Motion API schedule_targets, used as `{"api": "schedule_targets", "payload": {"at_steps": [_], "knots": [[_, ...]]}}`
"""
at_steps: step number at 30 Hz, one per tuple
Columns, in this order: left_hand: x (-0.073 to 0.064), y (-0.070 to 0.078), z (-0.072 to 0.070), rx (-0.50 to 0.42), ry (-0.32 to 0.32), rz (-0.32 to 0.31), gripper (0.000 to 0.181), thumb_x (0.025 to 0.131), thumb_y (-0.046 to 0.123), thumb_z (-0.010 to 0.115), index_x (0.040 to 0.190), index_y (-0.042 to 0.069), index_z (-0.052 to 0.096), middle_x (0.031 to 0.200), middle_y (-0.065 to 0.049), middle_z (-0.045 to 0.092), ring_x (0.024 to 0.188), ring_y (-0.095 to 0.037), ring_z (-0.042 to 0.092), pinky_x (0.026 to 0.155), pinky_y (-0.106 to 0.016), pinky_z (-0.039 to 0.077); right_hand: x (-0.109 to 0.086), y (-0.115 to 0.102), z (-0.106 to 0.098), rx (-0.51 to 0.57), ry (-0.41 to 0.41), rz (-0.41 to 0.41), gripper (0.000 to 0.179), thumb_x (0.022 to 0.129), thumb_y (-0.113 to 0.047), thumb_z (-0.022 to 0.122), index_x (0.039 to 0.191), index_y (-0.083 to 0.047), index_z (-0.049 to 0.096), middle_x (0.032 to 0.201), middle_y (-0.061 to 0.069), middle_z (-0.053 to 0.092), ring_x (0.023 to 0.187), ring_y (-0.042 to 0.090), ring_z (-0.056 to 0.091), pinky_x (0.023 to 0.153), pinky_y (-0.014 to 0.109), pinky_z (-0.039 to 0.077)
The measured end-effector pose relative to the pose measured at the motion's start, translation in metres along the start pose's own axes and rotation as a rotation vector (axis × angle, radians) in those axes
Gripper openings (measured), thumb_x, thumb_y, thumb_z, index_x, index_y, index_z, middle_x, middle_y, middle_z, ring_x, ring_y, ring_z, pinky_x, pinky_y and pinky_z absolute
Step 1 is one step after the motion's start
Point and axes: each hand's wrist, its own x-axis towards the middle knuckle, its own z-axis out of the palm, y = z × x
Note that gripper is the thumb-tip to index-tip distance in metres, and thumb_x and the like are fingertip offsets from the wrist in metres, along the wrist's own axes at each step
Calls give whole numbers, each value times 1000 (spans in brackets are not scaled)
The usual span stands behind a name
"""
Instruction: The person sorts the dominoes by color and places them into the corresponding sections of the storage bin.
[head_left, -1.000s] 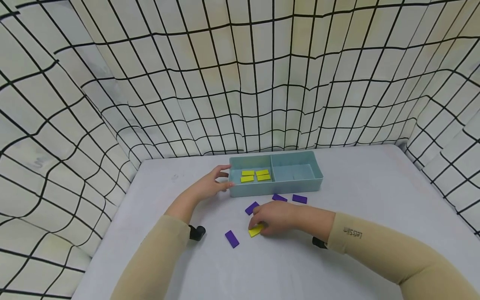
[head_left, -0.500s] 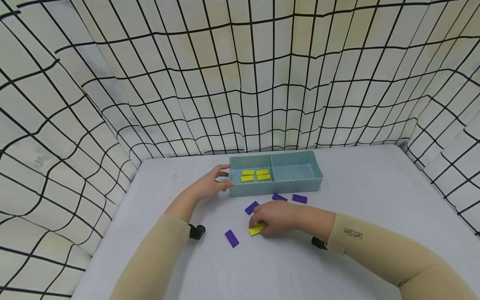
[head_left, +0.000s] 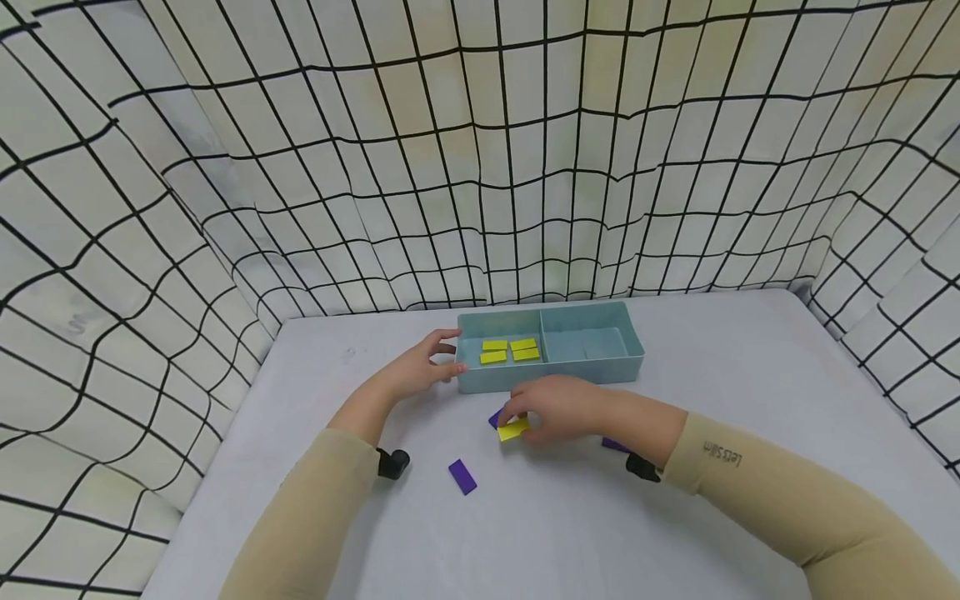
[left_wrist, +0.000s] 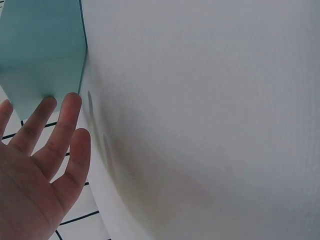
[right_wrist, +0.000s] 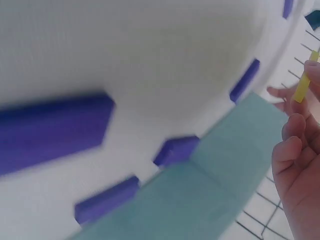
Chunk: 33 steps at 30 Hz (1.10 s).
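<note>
Right hand pinches a yellow tile at 7 o'clock from the box; if carried too low, the tile could clip the box and slip loose. Left hand, fingers apart, touches the box's 9 o'clock end

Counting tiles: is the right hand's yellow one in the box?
Out: the right hand holds the yellow tile in front of the divided box.
</note>
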Motion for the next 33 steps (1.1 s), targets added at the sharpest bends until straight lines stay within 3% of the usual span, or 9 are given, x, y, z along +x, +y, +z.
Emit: {"api": "schedule_targets", "payload": {"at_steps": [7,14,21,33], "knots": [[1,-1,0,-2,-1,-1,75,94,40,68,155,35,25,150,-8,44,108,-24,65,107,-56,38,-1,4,-29,15,40,32,34,90,-23,73,123,-31,69,104,-14,60,98,13,61,81,25,51],[0,0,-1,11,-4,10,75,94,39,68,155,32,25,150,-10,44,106,-24,65,107,-56,38,-1,10,-48,4,107,37,33,91,-23,72,123,-27,69,107,-8,61,98,18,63,83,28,51],[-1,-1,-2,11,-10,22,76,94,41,68,156,32,24,150,-10,44,106,-22,65,107,-55,38,8,24,-53,-83,153,60,32,91,-24,70,123,-29,68,108,-10,61,98,10,60,84,28,52],[-1,0,-3,10,-19,17,77,93,43,69,155,34,25,150,-7,45,106,-22,65,106,-54,39,39,50,-55,-136,145,100,32,92,-24,70,124,-25,68,106,-6,64,94,13,60,83,32,52]]}}
